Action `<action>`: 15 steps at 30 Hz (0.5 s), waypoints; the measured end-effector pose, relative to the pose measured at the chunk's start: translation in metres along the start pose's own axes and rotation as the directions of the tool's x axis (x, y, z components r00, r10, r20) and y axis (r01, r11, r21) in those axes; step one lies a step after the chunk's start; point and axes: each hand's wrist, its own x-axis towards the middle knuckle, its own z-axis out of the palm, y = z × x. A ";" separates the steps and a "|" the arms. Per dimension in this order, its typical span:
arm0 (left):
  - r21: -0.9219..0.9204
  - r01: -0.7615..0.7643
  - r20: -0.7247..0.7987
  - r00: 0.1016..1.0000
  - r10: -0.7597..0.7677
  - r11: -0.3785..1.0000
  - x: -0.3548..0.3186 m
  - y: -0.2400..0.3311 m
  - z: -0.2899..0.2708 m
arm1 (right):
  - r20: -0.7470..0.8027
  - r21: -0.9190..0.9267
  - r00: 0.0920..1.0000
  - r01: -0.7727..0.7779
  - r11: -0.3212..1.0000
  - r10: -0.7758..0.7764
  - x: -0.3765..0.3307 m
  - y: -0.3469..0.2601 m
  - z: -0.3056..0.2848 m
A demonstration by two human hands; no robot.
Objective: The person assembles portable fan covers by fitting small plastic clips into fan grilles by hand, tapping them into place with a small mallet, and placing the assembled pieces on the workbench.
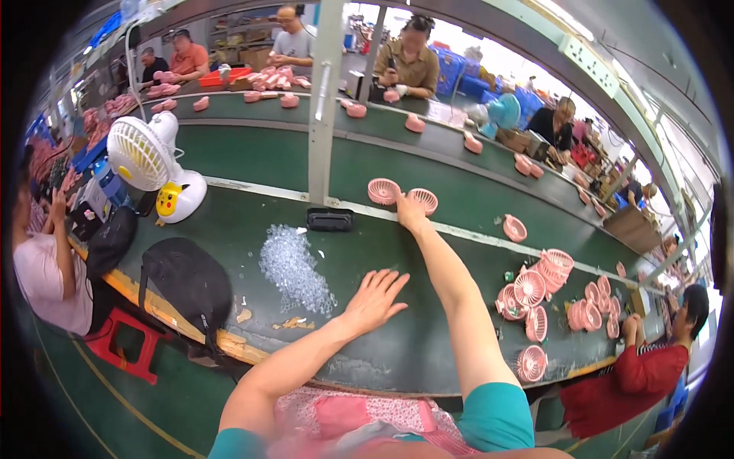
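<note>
The pink slotted shell (424,200) lies on the green belt (466,200), just beyond the pale rail (478,237), at the end of the stretched right arm. It looks like thin moulded plastic, so I judge it light and rather stiff, perhaps smooth to the fingers, and the narrow ribs could crack under a hard squeeze. In my opinion the good place to take hold is the solid rim, with the thumb and fingers on the 2 sides of the wall, and not the ribs. The shell is round, so it has no clear long axis; its open mouth seems to face upward.

The right hand (411,209) is at its near left rim; the fingertips are partly hidden, and I cannot tell if they pinch the rim or only touch it. A second pink shell (384,191) lies just beside, to the left, also with its mouth upward. Nearer to the body, the left hand (374,297) is spread, palm down, over the counter (405,344), holding nothing that I can see. To its left are a heap of small clear pieces (293,268) and, farther away, a black tray (330,220). To the right is a cluster of pink shells (529,288).
</note>
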 end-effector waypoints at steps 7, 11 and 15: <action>-0.066 -0.027 0.004 1.000 0.028 0.997 0.011 0.000 -0.010 | -0.150 -0.011 0.984 -0.094 0.996 0.091 0.015 0.010 0.012; -0.065 -0.027 -0.009 1.000 0.026 0.997 0.011 -0.003 -0.009 | -0.385 0.094 0.923 0.013 0.995 0.025 -0.012 0.032 -0.026; -0.102 -0.057 -0.013 0.998 0.056 0.993 0.008 0.001 -0.007 | -0.512 0.155 0.854 -0.014 0.988 0.093 -0.089 0.077 -0.090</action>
